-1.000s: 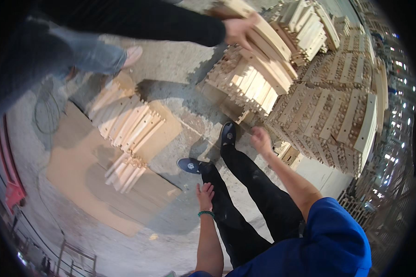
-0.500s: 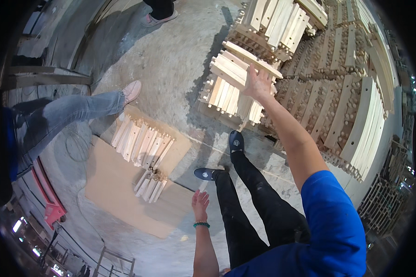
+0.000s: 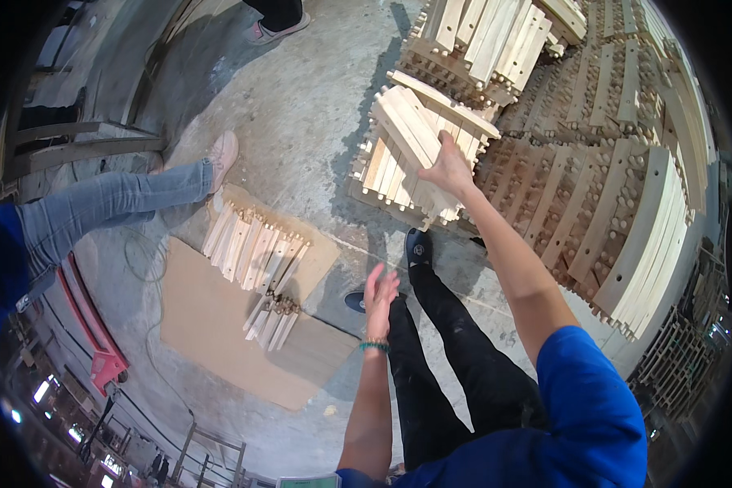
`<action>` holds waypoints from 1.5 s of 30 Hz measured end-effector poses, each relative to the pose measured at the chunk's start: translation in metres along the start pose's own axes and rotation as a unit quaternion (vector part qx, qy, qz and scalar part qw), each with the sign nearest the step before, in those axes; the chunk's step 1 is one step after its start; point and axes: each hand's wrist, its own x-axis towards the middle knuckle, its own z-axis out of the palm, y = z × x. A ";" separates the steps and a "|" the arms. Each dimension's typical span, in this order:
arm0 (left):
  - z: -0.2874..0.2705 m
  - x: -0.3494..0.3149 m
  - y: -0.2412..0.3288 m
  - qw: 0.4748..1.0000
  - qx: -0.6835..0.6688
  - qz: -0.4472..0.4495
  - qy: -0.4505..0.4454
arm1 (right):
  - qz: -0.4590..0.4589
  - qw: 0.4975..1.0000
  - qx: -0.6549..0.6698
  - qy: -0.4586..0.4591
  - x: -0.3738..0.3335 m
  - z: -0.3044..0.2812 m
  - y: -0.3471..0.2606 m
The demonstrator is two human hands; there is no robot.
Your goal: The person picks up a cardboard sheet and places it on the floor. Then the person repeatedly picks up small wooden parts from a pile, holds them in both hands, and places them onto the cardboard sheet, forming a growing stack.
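Note:
My right hand [image 3: 450,171] reaches to a stack of pale wooden slats [image 3: 386,167] and grips the near end of the loose slats [image 3: 411,126] lying askew on top. Its thumb is on one side and its fingers on the other; the fingertips are partly hidden. One more slat [image 3: 447,104] lies across the stack's far edge. My left hand [image 3: 379,301], with a green bead bracelet at the wrist, hangs empty above my shoes, fingers apart.
Taller stacks of slats [image 3: 618,211] with peg ends stand to the right and beyond. At left, smaller slat bundles [image 3: 256,248] rest on brown cardboard [image 3: 211,325]. Another person's jeans-clad leg [image 3: 130,191] is beside them. A red metal bar [image 3: 89,325] lies lower left.
My right hand has closed on the top slats and their near end has swung toward me, so they lie at a steeper angle. The left hand has risen forward and to the right.

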 end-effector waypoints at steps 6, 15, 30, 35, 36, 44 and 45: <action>0.024 0.034 0.112 0.988 -0.065 0.028 -0.136 | 0.101 0.724 0.585 -0.352 -0.080 0.016 -0.017; 0.007 -0.026 0.134 0.951 -0.244 0.077 -0.175 | 0.065 0.783 0.505 -0.357 -0.137 -0.023 -0.095; -0.070 -0.117 0.179 0.901 -0.246 0.178 -0.310 | -0.044 0.885 0.377 -0.269 -0.201 -0.019 -0.164; -0.097 -0.109 0.151 0.899 -0.292 0.201 -0.257 | -0.009 0.802 0.472 -0.366 -0.231 -0.015 -0.180; -0.105 -0.105 0.143 0.902 -0.292 0.204 -0.245 | -0.007 0.784 0.485 -0.387 -0.234 -0.012 -0.180; -0.111 -0.108 0.135 0.899 -0.319 0.180 -0.240 | 0.110 0.628 0.648 -0.416 -0.223 0.005 -0.161; -0.114 -0.108 0.134 0.899 -0.323 0.180 -0.237 | 0.123 0.620 0.650 -0.422 -0.224 0.006 -0.161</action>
